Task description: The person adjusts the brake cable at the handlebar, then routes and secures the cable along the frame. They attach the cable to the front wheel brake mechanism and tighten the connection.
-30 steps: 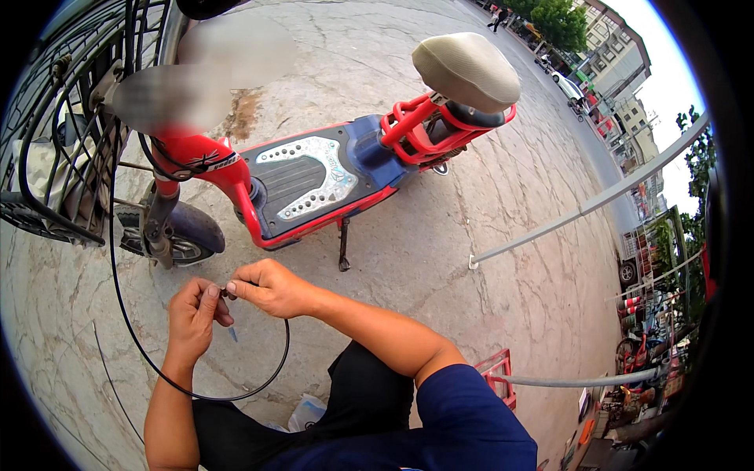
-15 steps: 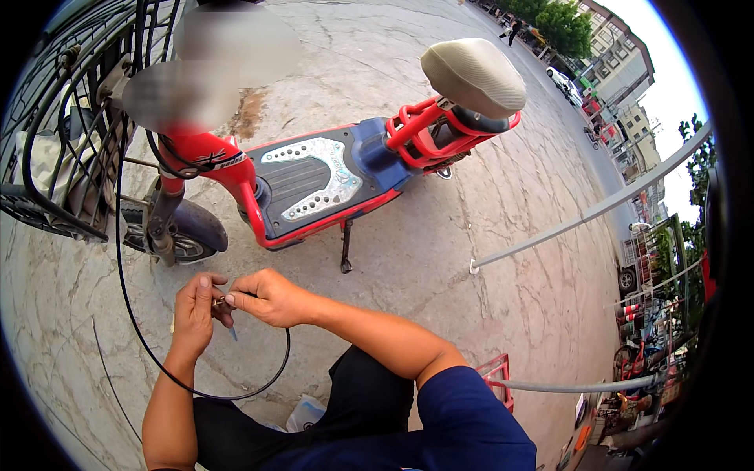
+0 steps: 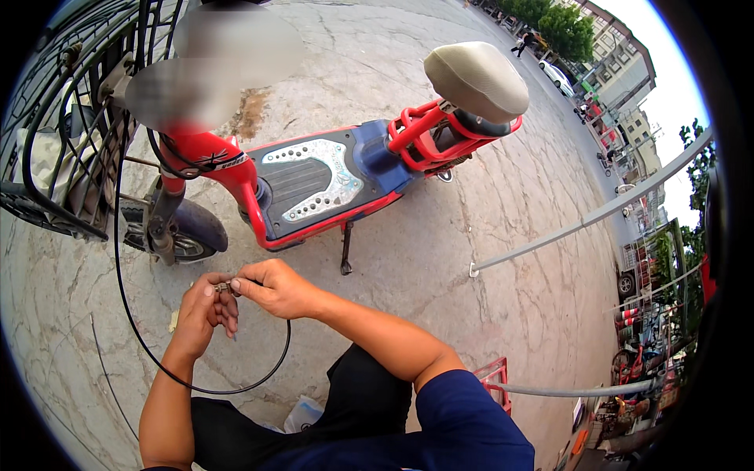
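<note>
A small metal fitting (image 3: 222,288) is pinched between my left hand (image 3: 200,312) and my right hand (image 3: 271,290), low in the centre-left of the head view. The lower fingers of my left hand curl loosely beneath it. My right thumb and forefinger press on it from the other side. A black cable (image 3: 236,390) runs down from the front of a red scooter (image 3: 253,212), loops over my lap and rises behind my right hand; its end is hidden by my fingers.
The scooter's front wheel (image 3: 192,231) and black wire basket (image 3: 59,157) are at the upper left. Grey poles (image 3: 597,212) cross on the right, with a red metal frame (image 3: 503,392) low behind my arm. Another person (image 3: 525,43) walks far off; parked vehicles line the right.
My right hand has dipped slightly, then risen again with the fitting. My left fingers have shifted round it, lower ones loosening a little. The distant person has moved.
</note>
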`<state>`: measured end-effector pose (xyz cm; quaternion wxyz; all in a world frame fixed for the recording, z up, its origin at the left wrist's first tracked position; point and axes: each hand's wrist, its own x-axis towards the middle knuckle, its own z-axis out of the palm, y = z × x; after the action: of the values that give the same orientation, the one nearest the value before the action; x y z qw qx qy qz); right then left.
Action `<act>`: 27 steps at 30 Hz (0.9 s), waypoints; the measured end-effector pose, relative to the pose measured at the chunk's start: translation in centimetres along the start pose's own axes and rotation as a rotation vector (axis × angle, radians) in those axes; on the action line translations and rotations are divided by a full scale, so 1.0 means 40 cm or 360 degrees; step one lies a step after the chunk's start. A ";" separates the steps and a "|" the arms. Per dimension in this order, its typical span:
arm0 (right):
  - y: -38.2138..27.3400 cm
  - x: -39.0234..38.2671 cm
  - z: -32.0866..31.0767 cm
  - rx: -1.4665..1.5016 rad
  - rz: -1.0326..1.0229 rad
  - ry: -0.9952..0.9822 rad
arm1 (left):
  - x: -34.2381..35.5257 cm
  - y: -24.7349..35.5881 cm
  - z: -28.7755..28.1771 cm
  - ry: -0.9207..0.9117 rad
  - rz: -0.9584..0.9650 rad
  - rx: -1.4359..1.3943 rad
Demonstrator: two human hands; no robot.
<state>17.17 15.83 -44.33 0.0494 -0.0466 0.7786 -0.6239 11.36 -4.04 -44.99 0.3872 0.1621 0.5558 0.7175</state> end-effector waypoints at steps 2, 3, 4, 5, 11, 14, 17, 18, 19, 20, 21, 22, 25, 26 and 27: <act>0.005 -0.008 0.007 0.0085 -0.0057 0.0010 | -0.001 -0.013 0.018 -0.0008 0.0071 0.0135; 0.006 -0.010 0.014 0.0150 -0.0061 -0.0003 | -0.004 -0.014 0.016 -0.0012 0.0021 0.0137; 0.006 -0.012 0.022 0.0215 -0.0062 -0.0020 | -0.004 -0.011 0.011 -0.0011 -0.0029 0.0134; 0.003 -0.013 0.022 0.0124 -0.0070 -0.0026 | 0.001 -0.010 0.006 -0.0006 -0.0080 0.0126; -0.025 0.012 -0.005 -0.0036 0.0035 0.0082 | 0.000 0.034 0.003 -0.0041 -0.0071 -0.0327; -0.028 0.005 0.011 0.0051 0.0086 0.0034 | 0.005 0.015 0.004 -0.0074 -0.0122 -0.0148; -0.027 0.003 0.026 0.0039 0.0119 -0.0058 | 0.000 0.012 -0.017 -0.0054 -0.0237 -0.0041; -0.029 0.003 0.034 0.0033 0.0088 -0.0064 | -0.003 0.010 -0.023 -0.0034 -0.0283 -0.0027; -0.032 0.003 0.040 0.0029 0.0056 -0.0066 | -0.004 0.009 -0.034 -0.0085 -0.0281 -0.0182; -0.036 0.005 0.045 0.0028 0.0023 -0.0064 | -0.005 0.009 -0.046 -0.0139 -0.0278 -0.0334; -0.042 0.004 0.042 0.0024 0.0091 -0.0028 | -0.006 0.007 -0.049 -0.0200 -0.0277 -0.0489; -0.052 0.003 0.035 0.0022 0.0158 0.0010 | -0.010 0.007 -0.040 -0.0191 -0.0241 -0.0492; -0.051 -0.001 0.021 0.0024 0.0265 0.0060 | -0.011 0.016 -0.006 -0.0172 -0.0163 -0.0409; -0.047 -0.002 0.018 0.0026 0.0286 0.0065 | -0.008 0.014 -0.003 -0.0161 -0.0155 -0.0325; -0.045 -0.002 0.018 0.0013 0.0273 0.0047 | -0.009 0.011 -0.002 -0.0143 -0.0149 -0.0239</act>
<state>17.36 14.75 -42.74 0.0914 0.0297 0.7777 -0.6212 11.34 -4.40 -44.54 0.4558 0.1386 0.4895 0.7303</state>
